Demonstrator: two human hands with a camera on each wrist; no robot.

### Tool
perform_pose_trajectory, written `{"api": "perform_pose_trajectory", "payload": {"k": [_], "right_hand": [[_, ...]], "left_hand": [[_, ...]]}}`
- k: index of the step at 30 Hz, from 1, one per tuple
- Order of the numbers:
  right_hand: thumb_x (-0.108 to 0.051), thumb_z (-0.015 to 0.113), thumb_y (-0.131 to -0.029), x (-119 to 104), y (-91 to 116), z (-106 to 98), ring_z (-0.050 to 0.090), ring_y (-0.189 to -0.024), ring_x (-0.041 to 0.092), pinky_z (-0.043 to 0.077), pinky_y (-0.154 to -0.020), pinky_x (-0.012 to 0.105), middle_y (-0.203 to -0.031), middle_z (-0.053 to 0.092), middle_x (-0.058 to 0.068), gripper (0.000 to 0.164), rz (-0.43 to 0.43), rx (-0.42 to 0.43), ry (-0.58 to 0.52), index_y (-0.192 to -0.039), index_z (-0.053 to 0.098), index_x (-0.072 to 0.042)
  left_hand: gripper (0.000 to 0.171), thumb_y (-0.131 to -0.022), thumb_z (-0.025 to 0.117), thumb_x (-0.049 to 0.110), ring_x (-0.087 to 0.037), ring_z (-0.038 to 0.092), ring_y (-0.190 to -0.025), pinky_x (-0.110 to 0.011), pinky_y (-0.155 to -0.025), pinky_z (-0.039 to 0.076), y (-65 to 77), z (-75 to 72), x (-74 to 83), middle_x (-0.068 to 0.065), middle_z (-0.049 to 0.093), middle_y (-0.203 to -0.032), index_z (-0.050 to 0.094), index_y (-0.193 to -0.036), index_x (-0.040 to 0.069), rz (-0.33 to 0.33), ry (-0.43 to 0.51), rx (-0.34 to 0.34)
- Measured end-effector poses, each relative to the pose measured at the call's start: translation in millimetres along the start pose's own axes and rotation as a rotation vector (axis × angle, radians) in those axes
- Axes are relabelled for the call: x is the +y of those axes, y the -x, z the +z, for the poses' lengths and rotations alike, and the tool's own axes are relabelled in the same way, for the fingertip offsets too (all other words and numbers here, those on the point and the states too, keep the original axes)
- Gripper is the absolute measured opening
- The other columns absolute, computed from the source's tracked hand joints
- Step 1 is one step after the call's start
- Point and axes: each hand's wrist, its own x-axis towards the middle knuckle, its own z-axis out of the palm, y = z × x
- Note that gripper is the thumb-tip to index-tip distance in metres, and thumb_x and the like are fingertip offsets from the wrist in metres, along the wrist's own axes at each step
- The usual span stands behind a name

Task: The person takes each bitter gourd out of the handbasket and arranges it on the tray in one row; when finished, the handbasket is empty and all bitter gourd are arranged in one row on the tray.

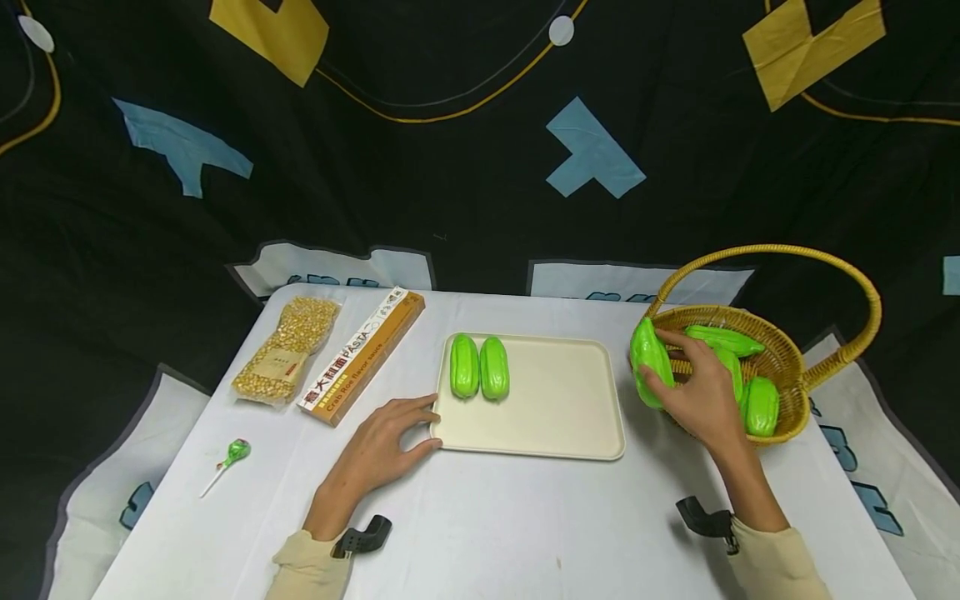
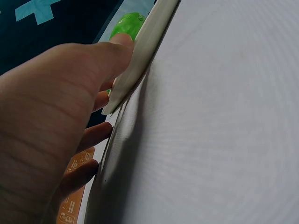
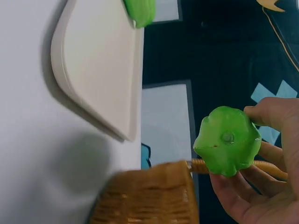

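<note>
My right hand (image 1: 701, 392) grips a ribbed green gourd (image 1: 649, 362) at the left rim of the wicker basket (image 1: 795, 358). The right wrist view shows the blunt, lobed end of this gourd (image 3: 227, 140) between thumb and fingers, raised above the table. More green gourds (image 1: 762, 407) lie inside the basket. On the left, my left hand (image 1: 386, 442) rests with spread fingers against the left edge of a cream tray (image 1: 555, 400). Its thumb (image 2: 122, 44) touches the tray rim in the left wrist view. Two green gourds (image 1: 478, 367) lie side by side at the tray's left end.
A bag of corn kernels (image 1: 288, 350) and a pasta box (image 1: 363, 357) lie at the back left of the white table (image 1: 525, 517). A green-wrapped lollipop (image 1: 237, 451) lies nearer the front left. The basket's tall handle (image 1: 772, 248) arches over it. Behind hangs a dark printed cloth (image 1: 450, 192).
</note>
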Motion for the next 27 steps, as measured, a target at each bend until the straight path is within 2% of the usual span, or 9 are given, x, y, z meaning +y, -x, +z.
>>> {"api": "perform_pose_trajectory", "payload": {"k": [2,4,11,16,27], "right_hand": [[-0.012,0.087,-0.089,-2.6,1.3,7.4,0.069,-0.114,0.043,0.064,-0.083,0.055,-0.133,0.066,0.026,0.061,-0.001,-0.010,-0.013,-0.144,0.064,0.000],[-0.012,0.087,-0.089,-5.1,2.7,15.5,0.069,-0.113,0.043,0.064,-0.083,0.060,-0.131,0.067,0.026,0.061,-0.011,-0.028,-0.033,-0.144,0.063,0.001],[-0.009,0.089,-0.088,-11.3,7.9,41.6,0.071,-0.106,0.038,0.066,-0.081,0.049,-0.124,0.068,0.024,0.060,-0.030,-0.086,-0.112,-0.142,0.065,0.002],[-0.007,0.088,-0.089,-15.2,7.6,52.5,0.072,-0.110,0.043,0.068,-0.082,0.048,-0.128,0.066,0.027,0.059,-0.026,-0.131,-0.182,-0.141,0.064,0.003],[-0.013,0.088,-0.089,-22.3,5.6,78.8,0.071,-0.113,0.041,0.068,-0.084,0.049,-0.131,0.066,0.025,0.061,0.010,-0.181,-0.183,-0.143,0.064,0.000]], "left_hand": [[0.037,-0.092,0.088,0.036,-0.028,0.063,-0.136,-0.051,-0.115,0.052,0.7,-0.2,-0.3,-0.001,0.064,-0.152,0.079,-0.122,0.017,0.000,0.002,0.001],[0.036,-0.092,0.088,0.036,-0.028,0.064,-0.135,-0.051,-0.115,0.052,1.1,-0.4,-0.7,-0.001,0.065,-0.152,0.079,-0.122,0.018,0.003,0.003,0.005],[0.037,-0.092,0.088,0.036,-0.025,0.064,-0.136,-0.049,-0.116,0.051,0.9,0.4,-2.0,0.000,0.064,-0.153,0.079,-0.123,0.018,0.009,0.002,0.009],[0.037,-0.092,0.088,0.037,-0.025,0.064,-0.135,-0.050,-0.115,0.051,1.2,1.4,-1.7,0.001,0.064,-0.153,0.079,-0.123,0.018,-0.002,-0.001,0.002],[0.037,-0.092,0.088,0.037,-0.026,0.064,-0.135,-0.049,-0.115,0.052,0.6,0.3,-0.7,-0.001,0.065,-0.152,0.079,-0.122,0.017,0.009,0.010,0.007]]}}
